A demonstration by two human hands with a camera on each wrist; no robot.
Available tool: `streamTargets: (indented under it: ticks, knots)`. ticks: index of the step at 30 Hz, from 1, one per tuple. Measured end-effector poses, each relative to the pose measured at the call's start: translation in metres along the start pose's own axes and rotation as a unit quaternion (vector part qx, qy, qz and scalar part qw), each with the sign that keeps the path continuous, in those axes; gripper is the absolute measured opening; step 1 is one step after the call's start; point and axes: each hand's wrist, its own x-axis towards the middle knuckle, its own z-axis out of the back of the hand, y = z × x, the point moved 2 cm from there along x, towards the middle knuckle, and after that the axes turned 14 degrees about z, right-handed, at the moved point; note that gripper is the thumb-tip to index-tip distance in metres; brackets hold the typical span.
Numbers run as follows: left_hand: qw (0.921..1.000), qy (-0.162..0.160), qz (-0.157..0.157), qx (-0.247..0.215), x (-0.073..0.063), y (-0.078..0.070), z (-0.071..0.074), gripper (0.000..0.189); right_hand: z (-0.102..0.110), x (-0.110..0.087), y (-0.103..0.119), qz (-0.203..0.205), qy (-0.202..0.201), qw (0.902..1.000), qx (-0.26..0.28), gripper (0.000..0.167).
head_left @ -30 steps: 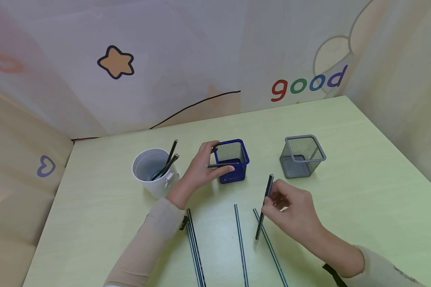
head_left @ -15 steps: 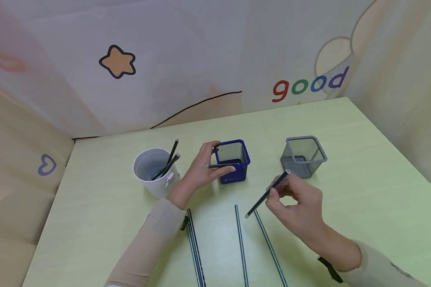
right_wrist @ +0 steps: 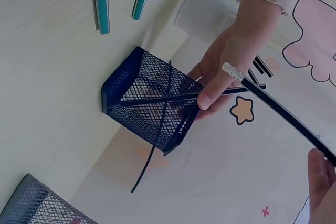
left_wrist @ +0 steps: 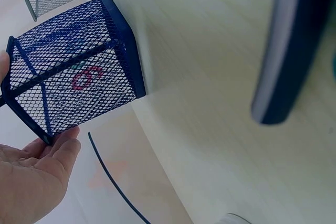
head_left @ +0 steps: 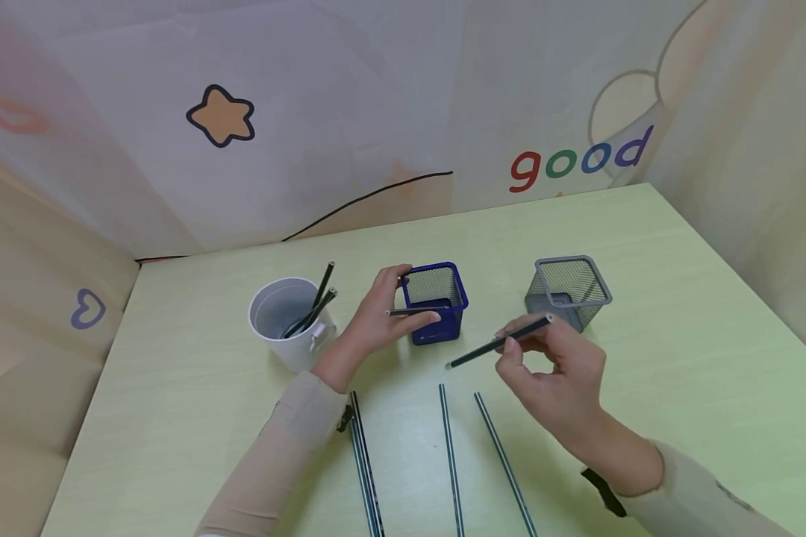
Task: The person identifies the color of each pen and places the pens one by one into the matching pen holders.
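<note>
A person's left hand [head_left: 374,322] holds the blue basket [head_left: 436,330], its thumb along the near rim and its fingers bent round the far side. A second pencil [right_wrist: 163,99] leans inside that mesh basket, one end jutting out over the rim; the thumb lies against it.

The right hand [head_left: 560,377] pinches a dark pencil [head_left: 483,352] between thumb and fingers, above the worktop [head_left: 705,335]. The pencil slants, its pale tip lower and pointing left — near the blue basket yet apart from it — while its other end rises toward the grey basket [head_left: 569,294]. That basket, also mesh, stands on the right, farther from the person than the right hand.

A white bucket [head_left: 289,350] stands left of the blue basket, with loose pencils [head_left: 322,283] leaning against its right side. Long striped sticks [head_left: 451,455] lie on the worktop nearer the person: a close group on the left, one in the middle, one at a slant on the right. Behind, a pale backdrop [head_left: 349,97] carries an orange star [head_left: 221,116].
</note>
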Motion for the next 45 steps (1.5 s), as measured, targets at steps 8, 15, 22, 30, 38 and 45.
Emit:
streamTargets:
  ticks: [8, 15, 22, 30, 38, 45]
  knots:
    - [1.0, -0.001, 0.0, -0.007, 0.0, 0.0, 0.0, 0.086, -0.005, 0.006, -0.006, 0.034, -0.025, 0.9991, 0.002, 0.012]
    - [1.0, -0.002, 0.003, -0.001, 0.001, 0.001, 0.0, 0.086, -0.008, 0.011, -0.013, 0.05, -0.029, 0.9983, -0.013, 0.019]
    - [1.0, -0.002, -0.002, 0.002, 0.001, 0.001, 0.0, 0.086, -0.015, 0.019, -0.02, 0.065, -0.045, 0.9969, -0.003, 0.018]
    - [0.9999, -0.009, -0.01, 0.0, 0.002, 0.001, -0.001, 0.086, -0.021, 0.018, -0.029, 0.064, -0.032, 0.9968, -0.036, 0.019]
    - [1.0, -0.007, -0.004, -0.003, 0.002, 0.003, -0.002, 0.086, -0.023, 0.011, -0.035, 0.043, -0.015, 0.9979, -0.047, 0.016]
    - [0.9999, -0.013, -0.01, 0.0, 0.002, 0.004, -0.002, 0.086, -0.023, 0.005, -0.041, 0.056, -0.009, 0.9962, -0.065, 0.016]
